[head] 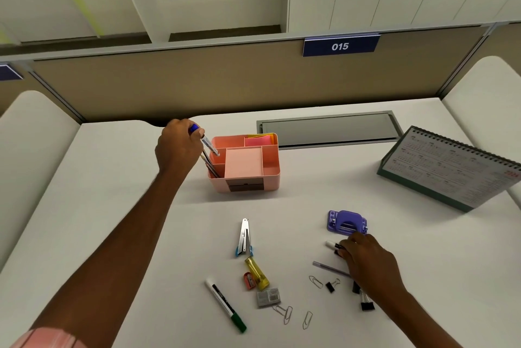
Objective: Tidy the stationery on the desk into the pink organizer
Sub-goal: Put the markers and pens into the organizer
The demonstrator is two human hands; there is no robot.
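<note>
The pink organizer (255,182) stands mid-desk with sticky notes (259,139) in a back compartment and dark pens (210,167) in its left one. My left hand (177,147) grips a blue-capped marker (208,142), tip down over that left compartment. My right hand (366,260) pinches a white-and-black marker (332,245) lying on the desk, just below a purple hole punch (347,222). A purple pen (329,268) runs under that hand. Loose on the desk lie a stapler (244,237), yellow lighter-shaped item (257,273), orange sharpener (249,280), grey eraser (268,297), green marker (225,304), paper clips (287,314) and binder clips (332,285).
A desk calendar (451,170) stands at the right. A grey cable tray lid (328,129) lies behind the organizer. A beige partition with a "015" sign (340,46) closes the back of the white desk (112,206).
</note>
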